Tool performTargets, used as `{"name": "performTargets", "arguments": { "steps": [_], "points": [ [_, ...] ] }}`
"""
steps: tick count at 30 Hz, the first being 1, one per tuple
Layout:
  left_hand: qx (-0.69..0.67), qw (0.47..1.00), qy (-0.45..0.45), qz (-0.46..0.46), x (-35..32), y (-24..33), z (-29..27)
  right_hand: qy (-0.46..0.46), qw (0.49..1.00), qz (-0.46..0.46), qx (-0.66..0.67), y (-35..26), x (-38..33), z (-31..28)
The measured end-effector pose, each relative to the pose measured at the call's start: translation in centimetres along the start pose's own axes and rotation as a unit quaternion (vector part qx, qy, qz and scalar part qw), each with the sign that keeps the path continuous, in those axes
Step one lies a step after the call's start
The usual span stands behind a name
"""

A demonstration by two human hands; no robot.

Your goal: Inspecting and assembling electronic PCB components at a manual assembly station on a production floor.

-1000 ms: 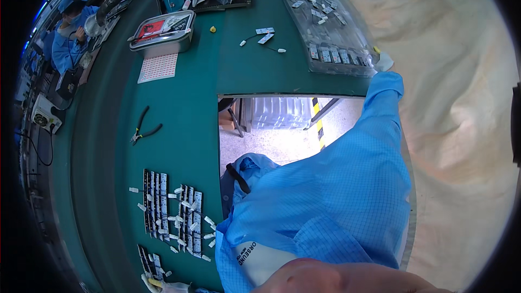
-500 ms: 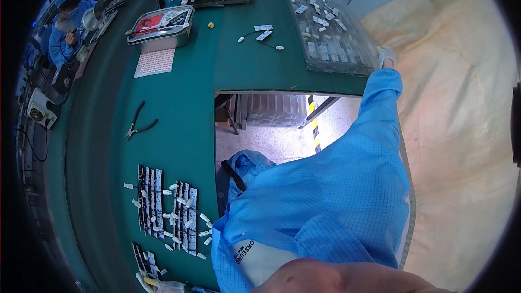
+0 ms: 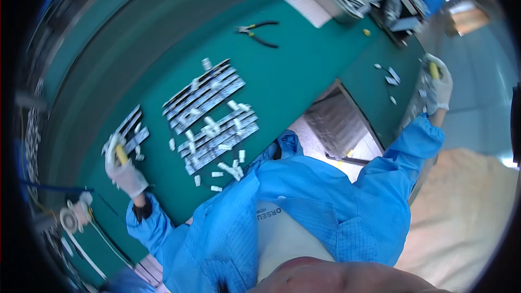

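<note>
My left hand [image 3: 127,172], in a white glove with a yellow finger covering, reaches a small group of strip-shaped circuit boards [image 3: 132,127] at the left. Its bent fingers touch the near end of that group; blur hides what is between them. At the far right, my right hand [image 3: 440,87], gloved the same way, is closed at the side of a clear plastic tray [image 3: 411,109], which shows narrow and partly covered by the hand. Two larger groups of circuit board strips [image 3: 203,95] with white connectors [image 3: 210,125] lie between my hands.
Cutters [image 3: 251,31] with dark handles lie beyond the strips. A metal tin [image 3: 339,0], a sheet of labels [image 3: 307,8] and a small yellow thing [image 3: 367,32] are at the far right. Two small boards with leads [image 3: 392,78] lie near the tray. The green tabletop has a cut-out [image 3: 339,122].
My view has turned toward the left, so the bench appears rotated. More of my left hand and arm shows, beside the small strip group. My right hand is still at the tray.
</note>
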State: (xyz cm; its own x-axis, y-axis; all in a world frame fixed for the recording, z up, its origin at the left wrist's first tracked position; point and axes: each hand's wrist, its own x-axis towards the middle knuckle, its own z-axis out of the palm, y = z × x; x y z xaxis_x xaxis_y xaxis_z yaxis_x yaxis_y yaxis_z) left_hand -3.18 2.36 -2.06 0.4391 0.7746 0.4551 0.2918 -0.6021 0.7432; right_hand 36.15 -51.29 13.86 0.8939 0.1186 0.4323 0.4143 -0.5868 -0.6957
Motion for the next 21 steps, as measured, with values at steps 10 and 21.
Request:
{"name": "performTargets", "arguments": {
  "steps": [10, 21],
  "points": [
    [0.024, 0.997, 0.063, -0.024, -0.8, -1.2, 0.8, -0.461, 0.79, -0.403, 0.037, -12.8, -1.9, 37.4],
    [-0.326, 0.916, -0.144, -0.183, 1.0, 6.9, 0.4, -0.325, 0.811, -0.455, 0.172, -17.5, -6.1, 39.2]
  ]
}}
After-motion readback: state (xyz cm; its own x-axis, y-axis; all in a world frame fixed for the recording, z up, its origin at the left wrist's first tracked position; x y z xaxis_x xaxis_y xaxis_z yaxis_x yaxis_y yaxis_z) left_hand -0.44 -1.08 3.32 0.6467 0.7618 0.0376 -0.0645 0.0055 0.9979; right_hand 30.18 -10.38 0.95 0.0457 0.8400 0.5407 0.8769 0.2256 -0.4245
